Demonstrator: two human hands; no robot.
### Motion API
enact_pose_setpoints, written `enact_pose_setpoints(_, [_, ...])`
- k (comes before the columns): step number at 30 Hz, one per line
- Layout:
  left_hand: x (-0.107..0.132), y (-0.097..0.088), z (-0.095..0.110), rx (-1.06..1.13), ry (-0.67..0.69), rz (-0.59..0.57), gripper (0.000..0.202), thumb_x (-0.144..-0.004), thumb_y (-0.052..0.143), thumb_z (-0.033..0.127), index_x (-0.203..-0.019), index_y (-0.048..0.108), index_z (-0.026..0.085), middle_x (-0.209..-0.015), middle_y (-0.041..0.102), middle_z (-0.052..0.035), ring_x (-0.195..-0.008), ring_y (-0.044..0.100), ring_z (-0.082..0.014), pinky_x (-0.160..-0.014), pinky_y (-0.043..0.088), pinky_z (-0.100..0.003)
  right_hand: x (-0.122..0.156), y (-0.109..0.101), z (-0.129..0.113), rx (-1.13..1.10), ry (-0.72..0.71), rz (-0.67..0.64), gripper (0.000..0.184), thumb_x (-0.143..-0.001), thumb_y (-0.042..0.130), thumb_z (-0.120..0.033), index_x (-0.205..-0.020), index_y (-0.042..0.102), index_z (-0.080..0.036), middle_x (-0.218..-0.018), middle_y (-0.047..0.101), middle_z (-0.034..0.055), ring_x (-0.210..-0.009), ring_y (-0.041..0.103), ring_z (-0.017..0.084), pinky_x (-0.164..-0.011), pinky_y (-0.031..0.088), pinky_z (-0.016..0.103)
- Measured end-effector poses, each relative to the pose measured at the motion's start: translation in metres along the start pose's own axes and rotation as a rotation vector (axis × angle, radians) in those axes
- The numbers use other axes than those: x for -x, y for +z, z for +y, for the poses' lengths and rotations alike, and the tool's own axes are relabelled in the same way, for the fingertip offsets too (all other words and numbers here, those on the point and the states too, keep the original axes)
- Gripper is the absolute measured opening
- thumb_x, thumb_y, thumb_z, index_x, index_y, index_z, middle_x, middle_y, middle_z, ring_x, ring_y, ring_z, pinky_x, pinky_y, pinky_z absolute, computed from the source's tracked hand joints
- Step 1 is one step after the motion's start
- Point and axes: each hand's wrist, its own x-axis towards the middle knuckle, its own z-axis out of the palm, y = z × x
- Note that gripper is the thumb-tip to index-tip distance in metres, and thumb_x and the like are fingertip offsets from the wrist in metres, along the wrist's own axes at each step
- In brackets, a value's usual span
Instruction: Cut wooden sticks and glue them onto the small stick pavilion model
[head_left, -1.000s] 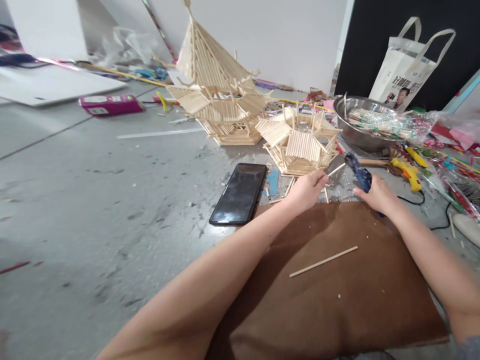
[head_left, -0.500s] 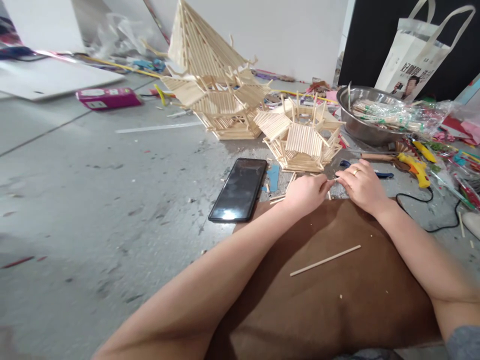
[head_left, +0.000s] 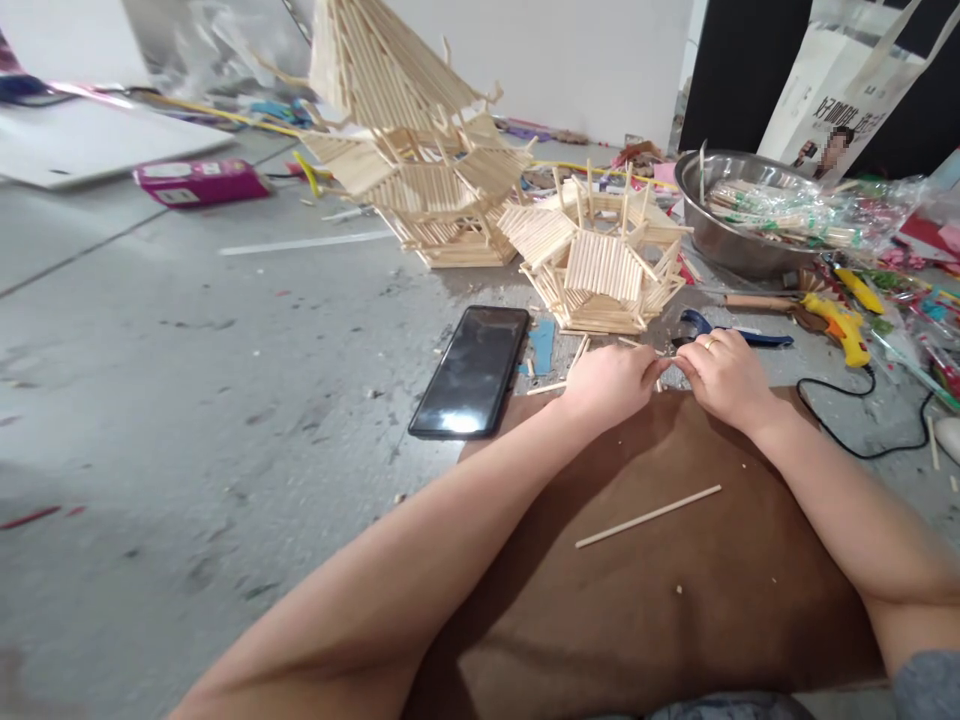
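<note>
Left hand [head_left: 609,388], right hand [head_left: 726,382]: fingertips almost meeting, both pinching, I judge, one mostly hidden stick [head_left: 672,359]. Pliers [head_left: 766,338]: just beyond right hand. Model [head_left: 604,266]: beyond both. Step, as I read it remotely: stick handling; next move calls for steady fingertips.

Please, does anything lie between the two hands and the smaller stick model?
Yes: loose sticks lie low between the left hand and the smaller stick model; blue pliers lie just beyond the right hand.
</note>
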Motion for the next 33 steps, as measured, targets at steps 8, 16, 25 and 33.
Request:
enact_pose_setpoints(8, [0.001, -0.002, 0.004, 0.005, -0.080, -0.034, 0.047, -0.084, 0.026, 0.048, -0.083, 0.063, 0.019, -0.079, 0.066, -0.0107, -0.076, 0.062, -0.0249, -0.064, 0.044, -0.033, 0.004, 0.000, -0.006, 0.009, 0.079, -0.039, 0.034, -0.090, 0.030, -0.028, -0.074, 0.058, -0.015, -0.073, 0.060, 0.0095, -0.074, 0.047, 0.020, -0.067, 0.024, 0.032])
enact_pose_setpoints(16, [-0.001, -0.004, 0.004, 0.006, -0.100, -0.022, 0.047, -0.084, 0.026, 0.046, -0.082, 0.064, 0.019, -0.079, 0.066, -0.0107, -0.077, 0.062, -0.0243, -0.066, 0.043, -0.033, 0.001, -0.003, -0.014, 0.026, 0.122, -0.071, 0.035, -0.089, 0.029, -0.027, -0.073, 0.057, -0.014, -0.071, 0.061, 0.0106, -0.072, 0.049, 0.020, -0.067, 0.025, 0.032])
enact_pose_setpoints(25, [-0.003, -0.018, -0.017, 0.009, 0.277, -0.142, 0.038, -0.082, 0.037, 0.041, -0.071, 0.066, 0.020, -0.068, 0.065, -0.0071, -0.067, 0.059, -0.0178, -0.060, 0.040, -0.027, 0.005, -0.004, 0.032, -0.449, 0.096, -0.247, 0.031, -0.087, 0.034, -0.030, -0.074, 0.058, -0.016, -0.077, 0.061, 0.0062, -0.077, 0.051, 0.016, -0.073, 0.033, 0.027])
enact_pose_setpoints(33, [-0.012, 0.000, -0.024, -0.096, 0.130, -0.015, 0.036, -0.083, 0.035, 0.035, -0.084, 0.067, 0.018, -0.088, 0.066, -0.0096, -0.083, 0.059, -0.0224, -0.070, 0.043, -0.033, 0.005, -0.001, 0.020, -1.057, 0.337, -0.215, 0.023, -0.083, 0.042, -0.034, -0.093, 0.054, -0.017, -0.085, 0.063, 0.0030, -0.077, 0.056, 0.013, -0.077, 0.040, 0.028])
